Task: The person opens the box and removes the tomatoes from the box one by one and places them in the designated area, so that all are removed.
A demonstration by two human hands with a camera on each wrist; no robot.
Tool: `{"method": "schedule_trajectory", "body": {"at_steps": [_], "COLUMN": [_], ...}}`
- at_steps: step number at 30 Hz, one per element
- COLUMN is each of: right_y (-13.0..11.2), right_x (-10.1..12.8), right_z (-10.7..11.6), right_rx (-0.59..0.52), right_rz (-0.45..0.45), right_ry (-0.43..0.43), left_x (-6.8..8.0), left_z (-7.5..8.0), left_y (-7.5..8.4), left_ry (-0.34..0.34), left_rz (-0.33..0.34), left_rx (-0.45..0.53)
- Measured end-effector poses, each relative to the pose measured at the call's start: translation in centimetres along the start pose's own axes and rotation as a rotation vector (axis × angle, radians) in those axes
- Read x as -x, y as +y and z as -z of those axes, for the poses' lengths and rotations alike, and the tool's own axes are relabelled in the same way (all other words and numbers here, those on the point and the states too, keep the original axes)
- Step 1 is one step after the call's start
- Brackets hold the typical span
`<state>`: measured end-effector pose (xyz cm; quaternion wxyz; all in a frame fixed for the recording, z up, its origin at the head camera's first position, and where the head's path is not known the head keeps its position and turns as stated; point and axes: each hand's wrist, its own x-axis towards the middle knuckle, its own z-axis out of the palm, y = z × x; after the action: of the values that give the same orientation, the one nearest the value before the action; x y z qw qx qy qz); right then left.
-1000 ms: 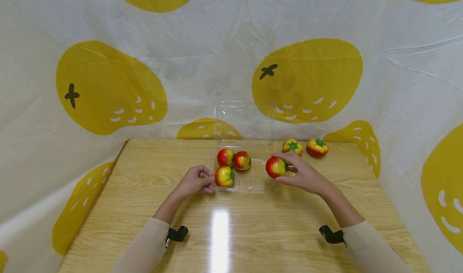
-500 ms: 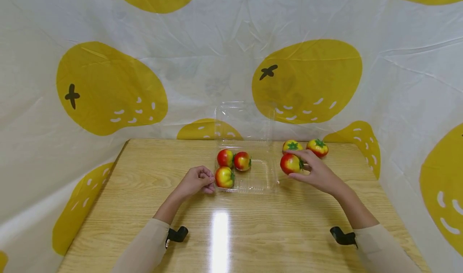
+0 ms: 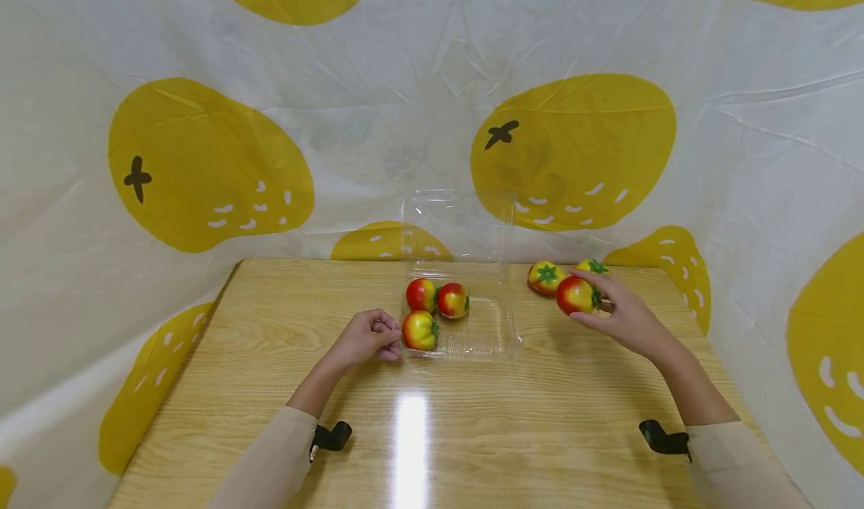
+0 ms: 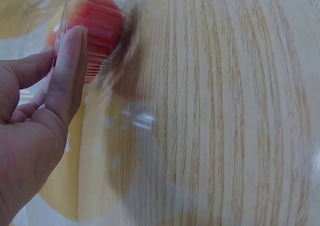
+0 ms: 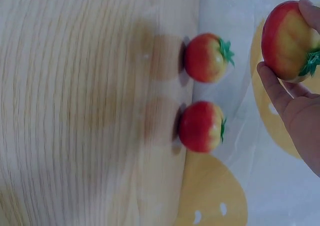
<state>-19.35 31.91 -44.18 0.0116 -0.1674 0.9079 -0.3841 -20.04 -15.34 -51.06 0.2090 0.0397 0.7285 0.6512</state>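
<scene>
A clear plastic clamshell container [image 3: 496,336] stands mid-table with its lid [image 3: 455,224] raised at the back. Three red-yellow tomatoes lie in its left half: two at the back [image 3: 421,294] [image 3: 452,300] and one in front [image 3: 419,330]. My left hand [image 3: 386,342] pinches the container's front left corner; in the left wrist view the thumb [image 4: 65,70] lies against the clear wall by a tomato [image 4: 97,23]. My right hand [image 3: 589,299] grips a fourth tomato [image 3: 572,294] [image 5: 287,40] just above the table, right of the container, beside two loose tomatoes [image 3: 545,276] [image 3: 592,265].
The wooden table [image 3: 472,434] is walled on three sides by a white cloth with yellow fruit prints [image 3: 574,149]. In the right wrist view the two loose tomatoes [image 5: 206,58] [image 5: 200,127] lie at the table's back edge against the cloth. Black wrist mounts [image 3: 331,436] [image 3: 664,441] show on both sleeves.
My right hand has carried its tomato to the right, from the container's right edge to beside the two loose tomatoes. The left hand and the container have stayed put.
</scene>
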Motion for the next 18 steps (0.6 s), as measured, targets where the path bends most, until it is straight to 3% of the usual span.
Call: {"method": "schedule_trajectory", "body": {"at_steps": [7, 18], "right_y": [1.6, 4.2], "right_x": [0.3, 0.0], "right_z": [1.5, 4.0], "right_rx": [0.060, 0.034], "right_rz": [-0.002, -0.035], "right_ry": [0.071, 0.101], "left_x": [0.0, 0.0], "left_z": [0.1, 0.0], "left_y": [0.1, -0.1], "left_ry": [0.009, 0.002], "left_rz": [0.009, 0.006], "left_rx": [-0.005, 0.003]}}
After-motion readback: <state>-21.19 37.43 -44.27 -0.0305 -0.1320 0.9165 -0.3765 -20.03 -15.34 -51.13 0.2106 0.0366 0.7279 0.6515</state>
